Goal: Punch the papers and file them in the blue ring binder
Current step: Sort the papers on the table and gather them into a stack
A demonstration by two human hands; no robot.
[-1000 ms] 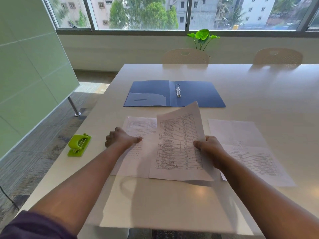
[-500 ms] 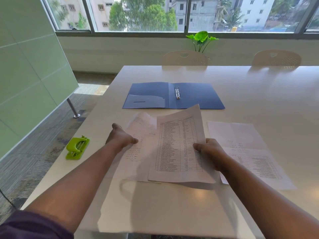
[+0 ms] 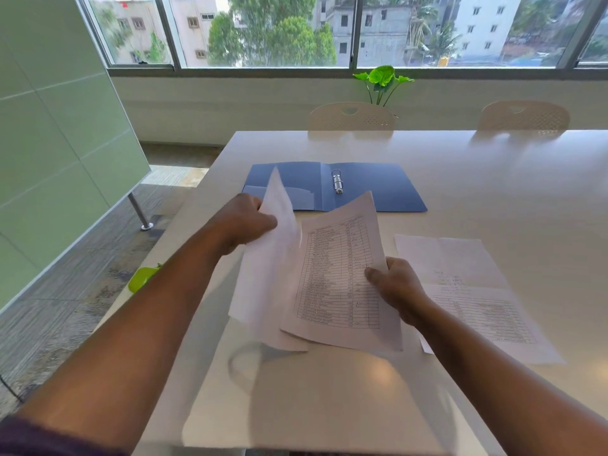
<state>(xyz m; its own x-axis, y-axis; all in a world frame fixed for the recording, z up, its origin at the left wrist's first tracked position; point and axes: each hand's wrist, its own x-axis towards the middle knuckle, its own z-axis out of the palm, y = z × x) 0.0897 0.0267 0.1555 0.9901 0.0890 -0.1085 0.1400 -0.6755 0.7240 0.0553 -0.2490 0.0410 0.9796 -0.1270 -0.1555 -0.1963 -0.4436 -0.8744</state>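
The left hand has its fingers curled, and they pinch the left edge of a blurry white sheet of paper. This sheet is lifted off the table and stands up on a slant, with its top corner in front of the folder. The print on it cannot be read.

The right hand pinches the right edge of a white sheet printed with a long table of lines. The thumb lies on top of the page, and the other fingers are hidden under it. This sheet is tipped up a little at the far end and lies partly over the blurry sheet.

Just to the right of the right hand, two more white printed pages lie flat on the big shiny white table. One lies partly over the other.

Past the hands, the flat blue ring binder lies open on the table. Its small silver metal rings sit in the middle fold, and a clear pocket is on its left flap.

Near the left edge of the table, a bright green plastic hole punch peeks out from behind the left arm.

On the far side of the table stand two cream chairs with holes in their backs. A small green leafy plant stands by the wide window.
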